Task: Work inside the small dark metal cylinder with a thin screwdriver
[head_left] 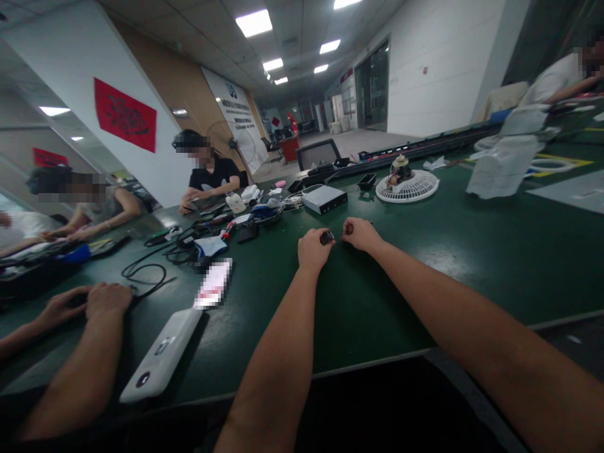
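Note:
In the middle of the green table, my left hand (313,249) is closed around a small dark round object (326,237) with a shiny rim; its exact kind is too small to tell. Just to the right, my right hand (362,234) is pinched, its fingertips pointing toward the left hand with a narrow gap between the two. What the right fingers hold, if anything, is hidden. Beyond both hands lies a silver-grey box (324,199) with a dark front. A white round fan grille (407,187) with a motor on top rests behind my right hand.
To the left lie a long white device (163,355), a lit phone (214,283) and black cables (151,270). A neighbour's hands (106,299) work at the far left. White wrapped parts (503,163) stand at the right. Other people sit around the table (472,251).

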Available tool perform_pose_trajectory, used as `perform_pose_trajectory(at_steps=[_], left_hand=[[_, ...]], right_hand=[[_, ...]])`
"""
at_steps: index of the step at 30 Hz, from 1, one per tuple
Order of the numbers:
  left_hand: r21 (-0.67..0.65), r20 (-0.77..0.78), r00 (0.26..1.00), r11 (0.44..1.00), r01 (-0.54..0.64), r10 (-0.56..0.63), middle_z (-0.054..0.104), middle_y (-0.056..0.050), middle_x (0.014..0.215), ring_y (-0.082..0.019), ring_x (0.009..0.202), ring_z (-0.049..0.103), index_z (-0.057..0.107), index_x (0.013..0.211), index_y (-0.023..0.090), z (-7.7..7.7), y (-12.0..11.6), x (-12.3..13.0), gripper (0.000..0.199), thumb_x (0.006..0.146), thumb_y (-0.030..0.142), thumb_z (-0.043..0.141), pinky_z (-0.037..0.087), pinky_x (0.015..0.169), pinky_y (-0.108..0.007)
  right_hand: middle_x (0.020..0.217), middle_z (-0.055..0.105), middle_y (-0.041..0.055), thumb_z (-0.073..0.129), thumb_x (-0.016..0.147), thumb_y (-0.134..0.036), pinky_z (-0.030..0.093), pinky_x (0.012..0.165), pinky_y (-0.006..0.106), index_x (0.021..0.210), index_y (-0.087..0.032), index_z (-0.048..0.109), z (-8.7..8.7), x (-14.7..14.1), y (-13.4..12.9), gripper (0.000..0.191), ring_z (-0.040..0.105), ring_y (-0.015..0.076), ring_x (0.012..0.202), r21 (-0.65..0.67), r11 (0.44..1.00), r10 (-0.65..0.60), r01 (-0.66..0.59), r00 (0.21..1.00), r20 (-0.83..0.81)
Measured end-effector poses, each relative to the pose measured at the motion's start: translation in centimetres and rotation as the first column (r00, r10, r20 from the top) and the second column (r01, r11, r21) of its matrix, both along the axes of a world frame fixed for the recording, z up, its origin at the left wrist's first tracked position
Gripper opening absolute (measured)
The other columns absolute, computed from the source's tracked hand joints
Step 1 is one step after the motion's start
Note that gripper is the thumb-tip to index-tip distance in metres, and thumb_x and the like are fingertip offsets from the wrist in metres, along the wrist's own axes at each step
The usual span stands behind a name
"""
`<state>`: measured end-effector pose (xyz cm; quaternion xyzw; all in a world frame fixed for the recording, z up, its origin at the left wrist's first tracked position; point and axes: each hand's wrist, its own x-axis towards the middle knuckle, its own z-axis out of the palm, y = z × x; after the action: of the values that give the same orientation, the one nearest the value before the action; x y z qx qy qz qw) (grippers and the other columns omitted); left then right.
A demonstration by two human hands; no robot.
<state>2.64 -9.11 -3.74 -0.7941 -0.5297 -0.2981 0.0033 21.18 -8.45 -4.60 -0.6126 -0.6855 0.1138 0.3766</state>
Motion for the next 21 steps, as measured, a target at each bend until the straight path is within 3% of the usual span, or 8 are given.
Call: perform_pose_trajectory(at_steps=[5, 10, 13, 21], left_hand=[[-0.013, -0.007, 1.0, 1.0, 0.0, 0.0, 0.074, -0.004, 0.114, -0.022, 0.104, 0.068, 0.073, 0.119, 0.028, -0.1, 0.1, 0.0, 0.039, 0.082, 0.032, 0.08, 0.051, 0.092, -0.032], [-0.037, 0.036, 0.999, 0.999, 0.024, -0.022, 0.076, -0.004, 0.114, -0.022, 0.105, 0.069, 0.071, 0.118, 0.027, -0.2, 0.2, -0.1, 0.041, 0.079, 0.029, 0.082, 0.051, 0.092, -0.033], [-0.053, 0.067, 0.997, 0.997, 0.047, -0.044, 0.077, -0.002, 0.109, -0.021, 0.103, 0.07, 0.071, 0.112, 0.028, -0.2, 0.3, -0.1, 0.035, 0.079, 0.029, 0.081, 0.052, 0.09, -0.033], [-0.08, 0.084, 0.994, 0.994, 0.074, -0.068, 0.078, -0.002, 0.105, -0.021, 0.101, 0.07, 0.07, 0.107, 0.027, -0.2, 0.3, -0.1, 0.033, 0.076, 0.028, 0.083, 0.052, 0.09, -0.034]], right_hand=[[0.072, 0.068, -0.0029, 0.08, 0.067, -0.012, 0.043, 0.063, 0.026, 0.075, -0.021, 0.059, -0.2, -0.3, 0.1, 0.025, 0.061, 0.0146, 0.066, 0.066, 0.997, 0.06, -0.049, 0.979, -0.193], [0.079, 0.072, -0.0025, 0.076, 0.068, -0.012, 0.051, 0.071, 0.028, 0.081, -0.022, 0.057, -1.0, -0.8, 0.8, 0.025, 0.067, 0.0155, 0.072, 0.138, 0.969, 0.244, -0.204, 0.872, -0.425], [0.081, 0.073, -0.0015, 0.073, 0.069, -0.012, 0.052, 0.072, 0.029, 0.082, -0.022, 0.057, -1.1, -1.0, 0.9, 0.023, 0.068, 0.0161, 0.073, 0.156, 0.954, 0.299, -0.255, 0.852, -0.431], [0.074, 0.071, -0.002, 0.079, 0.068, -0.02, 0.047, 0.064, 0.027, 0.079, -0.022, 0.058, -1.0, -0.8, 0.6, 0.024, 0.061, 0.0154, 0.065, 0.137, 0.98, 0.187, -0.145, 0.906, -0.38]])
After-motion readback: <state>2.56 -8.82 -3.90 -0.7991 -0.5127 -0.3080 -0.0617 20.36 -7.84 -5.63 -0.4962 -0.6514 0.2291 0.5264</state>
